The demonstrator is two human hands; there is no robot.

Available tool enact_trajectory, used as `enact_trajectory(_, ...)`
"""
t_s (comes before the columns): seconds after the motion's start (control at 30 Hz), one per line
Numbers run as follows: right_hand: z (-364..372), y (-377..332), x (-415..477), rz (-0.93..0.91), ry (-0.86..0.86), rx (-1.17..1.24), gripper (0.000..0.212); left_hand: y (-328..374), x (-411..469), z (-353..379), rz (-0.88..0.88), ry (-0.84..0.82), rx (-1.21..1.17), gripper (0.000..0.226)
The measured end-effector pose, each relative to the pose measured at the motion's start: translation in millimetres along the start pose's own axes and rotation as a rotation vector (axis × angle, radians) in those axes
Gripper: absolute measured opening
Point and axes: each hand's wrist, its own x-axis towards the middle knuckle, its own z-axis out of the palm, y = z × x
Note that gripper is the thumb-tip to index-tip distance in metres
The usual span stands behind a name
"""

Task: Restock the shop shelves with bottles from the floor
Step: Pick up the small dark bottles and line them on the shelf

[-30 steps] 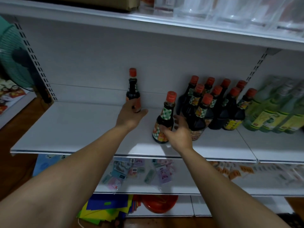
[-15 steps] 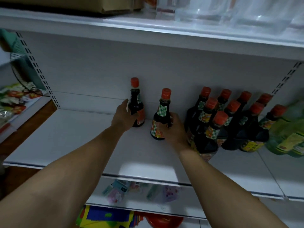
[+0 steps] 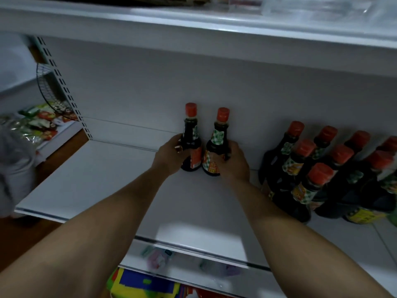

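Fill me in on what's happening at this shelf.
A person is stocking the white metal shelf. The left-hand grip holds one dark red-capped sauce bottle, the right-hand grip a second bottle; both stand upright side by side near the back panel. A cluster of similar bottles stands apart to the right.

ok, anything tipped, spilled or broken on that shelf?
Nothing stands out. The left hand holds the left bottle and the right hand the right bottle, both capped, upright, side by side on the shelf. The bottle group at right is capped too; no spill shows.
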Motion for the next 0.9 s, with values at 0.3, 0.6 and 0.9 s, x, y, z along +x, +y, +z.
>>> enact_trajectory(0.3, -3, 0, -1, 0.006, -0.017, -0.009, 0.06, 4, -12, 4, -0.051, -0.077, -0.09, 0.085)
enact_trajectory(0.6, -10, -16, -46, 0.076, 0.036, -0.015, 0.043, -8, -54, -20, -0.119, -0.033, -0.113, 0.066)
enact_trajectory(0.9, 22, -56, -153, 0.093, 0.019, -0.044, 0.04, -39, -160, -77, -0.072, -0.156, -0.096, 0.049)
